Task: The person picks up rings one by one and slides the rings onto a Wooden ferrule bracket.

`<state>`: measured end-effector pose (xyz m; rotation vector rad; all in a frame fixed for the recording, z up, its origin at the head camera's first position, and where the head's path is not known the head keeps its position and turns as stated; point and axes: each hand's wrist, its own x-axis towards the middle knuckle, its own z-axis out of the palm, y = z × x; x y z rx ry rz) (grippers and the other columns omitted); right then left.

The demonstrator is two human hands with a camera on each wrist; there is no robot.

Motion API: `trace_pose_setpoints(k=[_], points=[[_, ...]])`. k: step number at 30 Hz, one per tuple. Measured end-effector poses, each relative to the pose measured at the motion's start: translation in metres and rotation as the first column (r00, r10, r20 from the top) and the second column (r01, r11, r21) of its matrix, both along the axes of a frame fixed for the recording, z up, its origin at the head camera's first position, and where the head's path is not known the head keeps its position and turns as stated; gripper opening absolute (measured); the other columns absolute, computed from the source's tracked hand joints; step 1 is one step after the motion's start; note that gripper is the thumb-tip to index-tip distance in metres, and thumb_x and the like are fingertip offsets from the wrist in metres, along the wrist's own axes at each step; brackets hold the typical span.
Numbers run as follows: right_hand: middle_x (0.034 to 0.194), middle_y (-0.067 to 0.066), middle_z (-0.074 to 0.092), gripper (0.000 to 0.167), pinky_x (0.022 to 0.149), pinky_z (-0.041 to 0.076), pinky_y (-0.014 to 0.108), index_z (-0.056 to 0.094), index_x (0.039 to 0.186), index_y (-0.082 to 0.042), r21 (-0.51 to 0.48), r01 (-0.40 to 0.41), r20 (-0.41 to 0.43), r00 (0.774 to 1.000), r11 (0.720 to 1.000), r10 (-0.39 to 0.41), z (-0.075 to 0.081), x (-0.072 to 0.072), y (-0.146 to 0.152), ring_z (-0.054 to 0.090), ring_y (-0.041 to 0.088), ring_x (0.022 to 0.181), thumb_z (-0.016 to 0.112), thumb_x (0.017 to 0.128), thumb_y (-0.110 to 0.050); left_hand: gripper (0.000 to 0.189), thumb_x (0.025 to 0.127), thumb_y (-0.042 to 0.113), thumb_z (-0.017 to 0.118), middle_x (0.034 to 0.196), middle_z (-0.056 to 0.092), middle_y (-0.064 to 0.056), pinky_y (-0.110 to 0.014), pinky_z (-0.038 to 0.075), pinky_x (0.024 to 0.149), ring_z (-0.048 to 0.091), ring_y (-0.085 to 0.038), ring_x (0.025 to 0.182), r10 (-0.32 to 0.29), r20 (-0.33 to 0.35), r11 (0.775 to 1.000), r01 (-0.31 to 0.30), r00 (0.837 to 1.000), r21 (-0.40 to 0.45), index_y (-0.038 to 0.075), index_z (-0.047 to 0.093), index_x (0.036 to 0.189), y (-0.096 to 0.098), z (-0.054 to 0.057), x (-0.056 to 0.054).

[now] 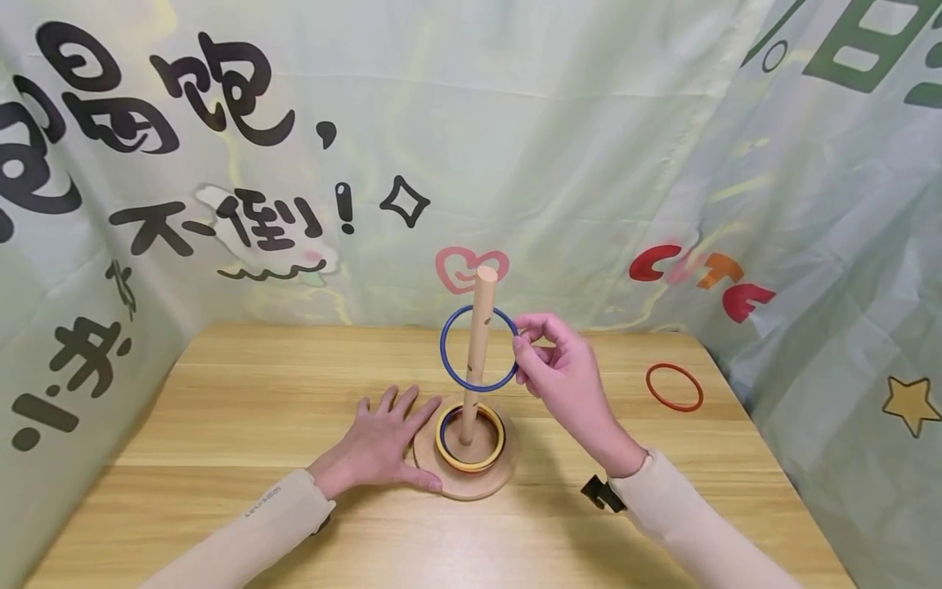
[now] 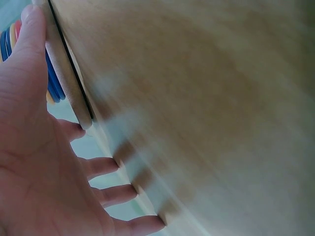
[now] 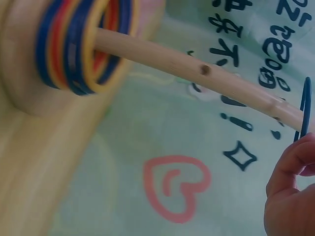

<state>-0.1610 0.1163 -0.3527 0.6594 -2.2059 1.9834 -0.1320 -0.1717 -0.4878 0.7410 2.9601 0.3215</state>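
My right hand (image 1: pixel 562 368) pinches the right side of a thin blue ring (image 1: pixel 444 352) between thumb and fingertips. The ring encircles the upper part of a wooden peg (image 1: pixel 480 327), the peg's top standing above it; the right wrist view has the blue ring (image 3: pixel 307 98) near the peg's far end. Round the peg's foot lie several stacked rings (image 1: pixel 503 433), coloured yellow, blue and red, on a round wooden base (image 1: pixel 471 488). My left hand (image 1: pixel 379 450) lies with fingers spread at the base's left side, thumb on the base and other fingertips on the table.
A red ring (image 1: pixel 701 391) lies apart on the wooden table (image 1: pixel 257 393), toward the right. Pale printed cloth (image 1: pixel 574 164) hangs behind the table and along both sides. A small black clip (image 1: pixel 603 495) is at the right sleeve cuff.
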Motion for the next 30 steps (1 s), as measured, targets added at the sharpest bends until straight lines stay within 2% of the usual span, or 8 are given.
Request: trace_pose_setpoints(k=[2, 5, 9, 13, 16, 20, 30], points=[[0.094, 0.014, 0.060, 0.019, 0.048, 0.039, 0.023, 0.070, 0.125, -0.005, 0.021, 0.000, 0.025, 1.000, 1.000, 0.000, -0.010, 0.001, 0.001, 0.061, 0.017, 0.059, 0.064, 0.107, -0.002, 0.132, 0.073, 0.096, 0.069, 0.170, 0.032, -0.031, -0.088, 0.029, 0.104, 0.031, -0.064, 0.151, 0.000, 0.006, 1.000, 0.000, 1.000, -0.004, 0.017, 0.035, 0.173, 0.000, 0.001, 0.000], [0.092, 0.013, 0.061, 0.021, 0.047, 0.040, 0.024, 0.072, 0.124, -0.008, 0.100, 0.000, 0.026, 1.000, 0.995, -0.003, -0.024, 0.002, 0.004, 0.062, 0.018, 0.058, 0.064, 0.106, 0.000, 0.131, 0.074, 0.095, 0.070, 0.170, 0.032, -0.031, -0.088, 0.030, 0.104, 0.032, -0.063, 0.150, 0.001, 0.007, 1.000, -0.001, 1.000, -0.016, 0.017, 0.035, 0.173, 0.001, 0.002, 0.000], [0.090, 0.010, 0.062, 0.026, 0.048, 0.045, 0.026, 0.072, 0.125, -0.011, 0.231, -0.013, 0.018, 1.000, 0.973, 0.009, -0.040, 0.003, 0.007, 0.064, 0.019, 0.056, 0.063, 0.105, 0.002, 0.132, 0.074, 0.096, 0.068, 0.170, 0.032, -0.031, -0.087, 0.031, 0.104, 0.032, -0.063, 0.150, 0.004, 0.003, 1.000, -0.004, 1.000, -0.027, 0.017, 0.033, 0.174, 0.002, 0.001, 0.001], [0.090, 0.007, 0.063, 0.027, 0.048, 0.042, 0.025, 0.071, 0.125, -0.012, 0.303, -0.041, 0.057, 0.998, 0.952, 0.025, -0.054, 0.004, 0.010, 0.062, 0.019, 0.054, 0.062, 0.104, 0.003, 0.132, 0.074, 0.096, 0.069, 0.170, 0.032, -0.032, -0.087, 0.031, 0.104, 0.032, -0.063, 0.150, 0.004, 0.003, 1.000, -0.004, 1.000, -0.021, 0.016, 0.033, 0.174, 0.002, 0.002, 0.001], [0.089, 0.006, 0.062, 0.027, 0.048, 0.038, 0.024, 0.072, 0.125, -0.008, 0.330, -0.062, 0.091, 0.995, 0.942, 0.034, -0.064, 0.005, 0.009, 0.064, 0.027, 0.056, 0.062, 0.103, 0.004, 0.133, 0.073, 0.096, 0.069, 0.170, 0.031, -0.032, -0.087, 0.030, 0.105, 0.031, -0.064, 0.151, 0.008, 0.008, 1.000, -0.008, 1.000, -0.015, 0.016, 0.033, 0.174, 0.002, 0.002, 0.001], [0.088, 0.006, 0.061, 0.026, 0.049, 0.041, 0.024, 0.071, 0.124, -0.002, 0.337, -0.091, 0.141, 0.989, 0.937, 0.045, -0.075, 0.006, 0.006, 0.067, 0.038, 0.060, 0.062, 0.101, 0.006, 0.133, 0.073, 0.096, 0.070, 0.171, 0.031, -0.031, -0.087, 0.029, 0.106, 0.030, -0.063, 0.151, 0.015, 0.015, 1.000, -0.015, 1.000, -0.011, 0.017, 0.034, 0.174, 0.002, 0.002, 0.001], [0.088, 0.006, 0.060, 0.026, 0.050, 0.047, 0.025, 0.072, 0.120, -0.004, 0.347, -0.117, 0.178, 0.982, 0.930, 0.057, -0.091, 0.006, 0.005, 0.068, 0.041, 0.063, 0.062, 0.099, 0.008, 0.133, 0.073, 0.093, 0.073, 0.170, 0.032, -0.032, -0.087, 0.031, 0.104, 0.032, -0.064, 0.150, 0.010, 0.005, 1.000, -0.010, 1.000, -0.005, 0.015, 0.034, 0.173, 0.002, 0.003, 0.000]])
